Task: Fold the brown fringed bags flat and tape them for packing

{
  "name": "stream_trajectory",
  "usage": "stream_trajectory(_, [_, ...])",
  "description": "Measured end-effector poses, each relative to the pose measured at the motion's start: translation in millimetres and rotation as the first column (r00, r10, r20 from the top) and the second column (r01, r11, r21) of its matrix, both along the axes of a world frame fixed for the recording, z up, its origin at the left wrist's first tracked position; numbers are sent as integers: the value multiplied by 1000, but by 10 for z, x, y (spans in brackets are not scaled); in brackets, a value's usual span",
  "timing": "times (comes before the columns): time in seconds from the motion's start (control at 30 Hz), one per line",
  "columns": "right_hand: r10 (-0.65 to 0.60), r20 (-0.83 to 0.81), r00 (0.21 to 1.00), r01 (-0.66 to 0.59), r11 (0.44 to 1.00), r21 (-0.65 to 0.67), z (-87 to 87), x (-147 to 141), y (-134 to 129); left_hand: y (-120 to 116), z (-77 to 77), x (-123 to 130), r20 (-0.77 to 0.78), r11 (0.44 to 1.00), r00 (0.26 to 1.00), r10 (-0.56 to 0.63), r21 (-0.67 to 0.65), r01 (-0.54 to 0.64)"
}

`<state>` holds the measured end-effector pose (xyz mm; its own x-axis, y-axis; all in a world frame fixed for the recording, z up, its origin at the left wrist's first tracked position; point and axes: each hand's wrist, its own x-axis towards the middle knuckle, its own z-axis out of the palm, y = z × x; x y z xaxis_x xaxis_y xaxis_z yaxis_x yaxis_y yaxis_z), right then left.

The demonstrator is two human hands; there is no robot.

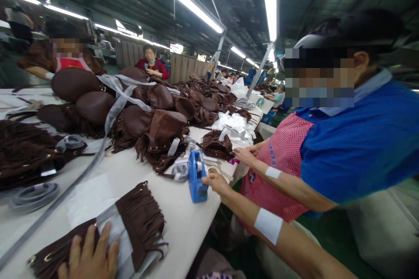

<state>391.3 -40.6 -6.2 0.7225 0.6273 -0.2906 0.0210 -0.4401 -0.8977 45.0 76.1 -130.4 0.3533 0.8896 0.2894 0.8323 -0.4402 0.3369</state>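
My left hand (91,255) lies flat, fingers spread, on a dark brown fringed bag (140,218) at the near left of the table. A pale translucent sheet (119,235) wraps across the middle of the bag, partly beneath my fingers. My right arm reaches forward to a blue tape dispenser (198,187) near the table's right edge. There, the thumb and forefinger of my right hand (218,184) are pinched together against the dispenser's side. Whatever is between those fingertips is too small to make out.
Brown bags (166,135) are heaped across the white table (131,174). A long clear strip (88,168) runs over the left side, near a coiled strap (34,196). A co-worker in a checked apron (284,157) stands close on the right, one hand (247,154) by a bag.
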Motion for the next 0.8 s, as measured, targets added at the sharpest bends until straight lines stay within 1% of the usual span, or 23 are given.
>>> stream_trajectory(0.07, [1,-14,1000,0,998,68,30,-99,-68,-32,70,14,-58,997,998,-7,73,11])
stream_trajectory(0.13, [5,-70,998,3,994,105,19,-200,-163,-59,124,26,-90,993,996,-1,114,11])
stream_trajectory(0.23, [19,-224,974,-1,997,83,-74,-308,-296,-84,145,31,-95,991,995,32,133,-19])
stream_trajectory(0.33, [3,-336,942,16,999,52,-206,-334,-346,-54,87,7,-124,993,992,28,119,-13])
stream_trajectory(0.47, [-74,-340,938,80,997,5,-378,-311,-338,41,6,-22,-168,998,986,-3,56,13])
stream_trajectory(0.53, [-95,-308,947,84,995,-47,-448,-337,-363,42,34,-16,-167,999,986,26,47,-19])
stream_trajectory(0.6, [-74,-265,961,54,995,-81,-481,-420,-397,-1,116,-1,-160,997,986,56,56,-48])
stream_trajectory(0.63, [-48,-247,968,29,996,-82,-477,-485,-402,-28,169,8,-155,997,986,63,59,-54])
stream_trajectory(0.67, [2,-233,973,-18,998,-65,-459,-566,-391,-51,222,17,-162,998,986,45,49,-37])
stream_trajectory(0.73, [176,-210,962,-179,984,5,-388,-783,-304,-74,307,33,-150,999,987,48,21,-45])
stream_trajectory(0.77, [289,-203,936,-286,957,46,-343,-921,-232,-77,333,37,-142,999,989,50,13,-48])
stream_trajectory(0.8, [402,-199,894,-394,916,82,-298,-1076,-145,-77,347,38,-132,998,990,57,7,-56])
